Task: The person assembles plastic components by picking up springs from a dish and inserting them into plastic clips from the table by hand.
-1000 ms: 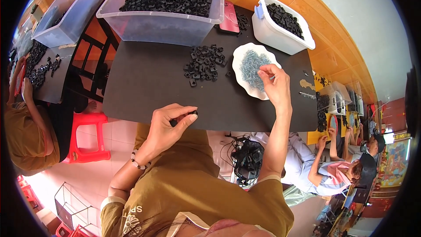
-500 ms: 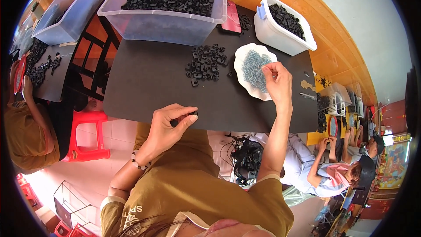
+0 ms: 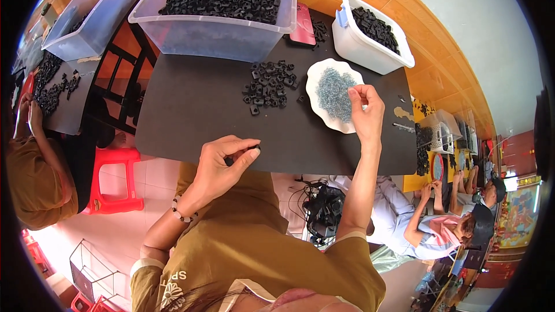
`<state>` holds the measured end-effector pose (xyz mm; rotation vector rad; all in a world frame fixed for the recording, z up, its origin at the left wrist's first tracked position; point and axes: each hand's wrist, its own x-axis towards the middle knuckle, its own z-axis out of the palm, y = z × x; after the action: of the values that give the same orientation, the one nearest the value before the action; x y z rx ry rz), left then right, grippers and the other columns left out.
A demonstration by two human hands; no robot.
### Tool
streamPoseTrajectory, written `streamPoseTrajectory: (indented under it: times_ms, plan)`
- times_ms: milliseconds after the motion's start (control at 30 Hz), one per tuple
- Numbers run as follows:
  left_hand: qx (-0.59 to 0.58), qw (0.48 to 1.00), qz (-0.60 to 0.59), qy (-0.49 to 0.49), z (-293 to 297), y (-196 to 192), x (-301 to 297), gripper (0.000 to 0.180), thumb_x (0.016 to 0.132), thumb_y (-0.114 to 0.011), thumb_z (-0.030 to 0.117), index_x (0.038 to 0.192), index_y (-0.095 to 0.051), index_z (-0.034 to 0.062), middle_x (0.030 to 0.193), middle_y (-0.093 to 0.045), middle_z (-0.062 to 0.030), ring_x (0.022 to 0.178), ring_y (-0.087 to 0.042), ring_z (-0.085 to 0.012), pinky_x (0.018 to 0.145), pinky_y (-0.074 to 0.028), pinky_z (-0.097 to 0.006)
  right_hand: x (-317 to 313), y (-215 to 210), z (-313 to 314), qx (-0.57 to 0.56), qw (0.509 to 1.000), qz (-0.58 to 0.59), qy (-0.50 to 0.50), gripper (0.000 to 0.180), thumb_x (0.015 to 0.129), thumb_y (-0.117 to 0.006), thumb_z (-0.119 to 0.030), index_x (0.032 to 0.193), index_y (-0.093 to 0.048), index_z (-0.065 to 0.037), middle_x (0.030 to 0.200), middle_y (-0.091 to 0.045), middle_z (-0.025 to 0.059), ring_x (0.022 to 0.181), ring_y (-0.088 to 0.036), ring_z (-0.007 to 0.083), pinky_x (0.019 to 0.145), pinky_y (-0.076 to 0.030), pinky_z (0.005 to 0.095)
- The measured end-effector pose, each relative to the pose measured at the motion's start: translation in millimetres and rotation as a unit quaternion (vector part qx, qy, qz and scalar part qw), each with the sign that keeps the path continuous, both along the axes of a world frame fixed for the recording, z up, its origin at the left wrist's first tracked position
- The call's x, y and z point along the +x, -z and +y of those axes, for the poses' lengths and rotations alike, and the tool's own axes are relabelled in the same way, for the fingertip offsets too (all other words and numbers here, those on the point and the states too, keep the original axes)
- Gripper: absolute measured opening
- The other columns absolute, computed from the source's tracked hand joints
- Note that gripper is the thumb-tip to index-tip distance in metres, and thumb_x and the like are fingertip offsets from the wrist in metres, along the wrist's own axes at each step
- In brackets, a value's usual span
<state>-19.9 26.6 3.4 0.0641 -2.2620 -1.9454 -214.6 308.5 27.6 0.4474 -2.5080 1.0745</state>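
My left hand (image 3: 227, 159) is closed in front of the table's near edge, thumb and fingers pinching a small black plastic part (image 3: 254, 148) that is mostly hidden. Over the right rim of a scalloped white plate (image 3: 314, 81), my right hand (image 3: 368, 112) has its thumb and forefinger pressed together. Whatever sits between those fingertips is too small to make out. The plate holds a heap of tiny silvery-blue pieces (image 3: 334, 95). Left of it lies a loose pile of small black plastic parts (image 3: 269, 84) on the dark table (image 3: 191, 104).
A large clear bin (image 3: 208, 37) of black parts stands at the back, with a pink-red flat case (image 3: 302, 26) beside it. A white tub (image 3: 370, 46) of black pieces is at the back right. Co-workers sit at tables on both sides; a red stool (image 3: 113, 182) stands left.
My right hand has shifted slightly right, toward the plate's edge, fingers still pinched. My left hand keeps its grip in place. At far left, a co-worker's hands have come together.
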Motion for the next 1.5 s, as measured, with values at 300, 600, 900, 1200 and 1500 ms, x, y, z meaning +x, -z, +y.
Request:
streamPoseTrajectory:
  times_ms: [300,600,900,1200,1500]
  plan:
    - [-0.16,0.966,0.196,0.047,46,-38,-99,0.017,0.09,-0.072,0.01,0.105,-0.077,0.0018,0.071,-0.062,-0.013,0.058,-0.06,-0.0222,0.057,-0.048,-0.035,14,-9,-8,-0.204,0.977,-0.049,-0.047,0.02,0.097,-0.072,-0.018,0.092,-0.067,0.001,0.079,-0.065,-0.0006,0.072,-0.054,0.0064,0.069,-0.047,0.0249]
    - [-0.284,0.922,0.257,0.055,89,-44,-150,0.02,0.09,-0.07,0.018,0.1,-0.076,0.0024,0.078,-0.067,-0.0169,0.073,-0.067,-0.0382,0.066,-0.054,-0.047,20,-5,-15,-0.204,0.978,0.008,-0.034,0.019,0.097,-0.072,-0.017,0.091,-0.067,0.001,0.079,-0.066,0.0003,0.073,-0.055,0.0065,0.07,-0.047,0.0246]
    - [-0.185,0.967,0.142,0.1,89,-46,-152,0.019,0.089,-0.067,0.017,0.092,-0.075,0.0001,0.073,-0.066,-0.0227,0.069,-0.067,-0.0398,0.062,-0.051,-0.046,22,2,-6,-0.198,0.978,0.014,-0.063,0.016,0.096,-0.071,-0.014,0.095,-0.066,0.001,0.083,-0.068,0.0066,0.074,-0.059,0.0139,0.072,-0.05,0.0291]
    - [-0.21,0.972,0.108,0.0,36,-28,-78,0.02,0.091,-0.072,0.01,0.108,-0.076,0.0005,0.068,-0.061,-0.0116,0.058,-0.053,-0.0138,0.056,-0.044,-0.031,78,23,-50,0.044,0.99,0.104,-0.084,0.018,0.085,-0.076,-0.004,0.099,-0.066,-0.004,0.087,-0.069,0.0089,0.08,-0.063,0.0293,0.067,-0.052,0.0402]
    - [-0.156,0.984,0.077,-0.033,39,6,-35,0.02,0.09,-0.074,0.003,0.11,-0.076,-0.0004,0.082,-0.069,-0.0098,0.064,-0.061,-0.013,0.061,-0.05,-0.027,106,38,-47,0.039,0.996,0.024,-0.077,0.03,0.082,-0.08,-0.007,0.11,-0.068,-0.005,0.081,-0.068,0.005,0.078,-0.063,0.0257,0.066,-0.052,0.0381]
